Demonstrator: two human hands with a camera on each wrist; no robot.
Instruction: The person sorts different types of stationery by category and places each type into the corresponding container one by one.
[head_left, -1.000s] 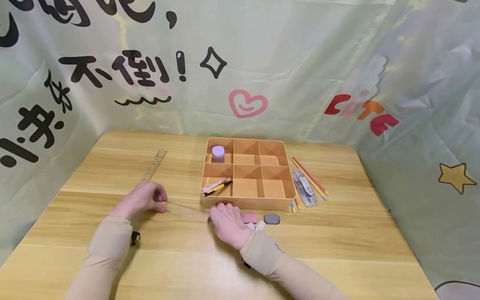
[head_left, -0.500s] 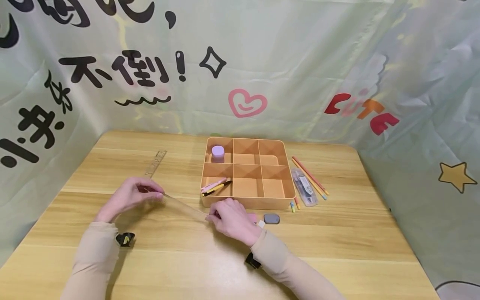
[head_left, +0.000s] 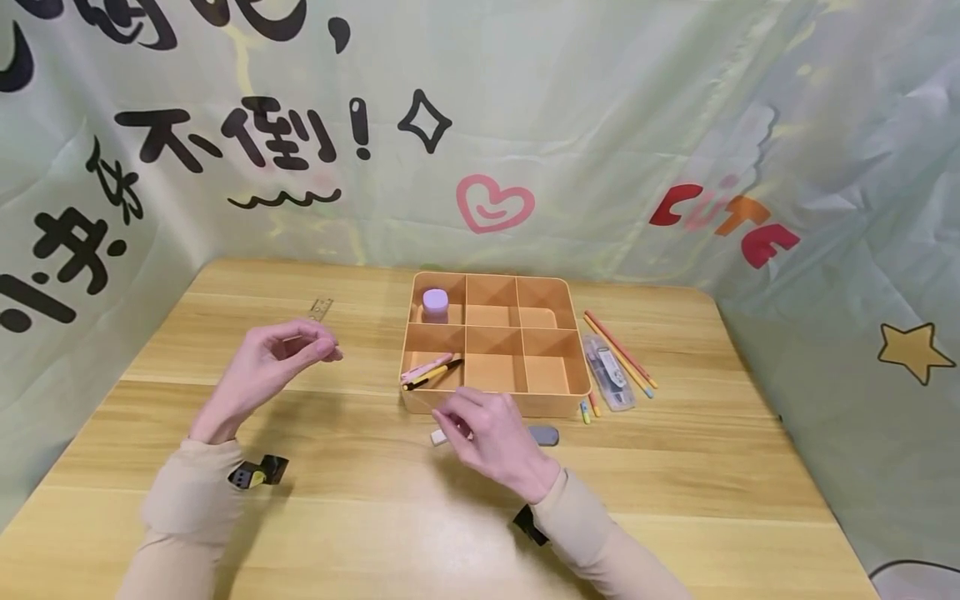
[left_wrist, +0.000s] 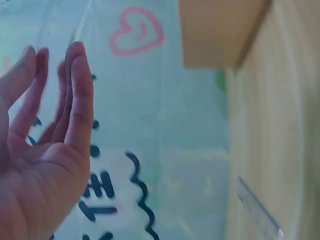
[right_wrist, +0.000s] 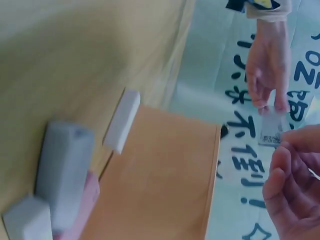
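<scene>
A clear ruler is held raised over the table between both hands, nearly edge-on and faint in the head view. My left hand pinches its far end, with thumb and fingertips meeting it in the right wrist view. The other end is pinched by the thumb and fingers of my right hand, in front of the orange divided box. A second clear ruler lies on the table behind the left hand, partly hidden by it. Below the right hand are a white eraser and a grey eraser.
The box holds a purple-lidded container at back left and a yellow-and-black pen with a pink one at front left. Right of it lie pencils and a clear plastic case. A pink eraser sits near the box front.
Both hands have lifted the ruler off the table. The left hand has risen and moved away from me; the right hand has shifted right, and a white eraser now shows beneath it.
</scene>
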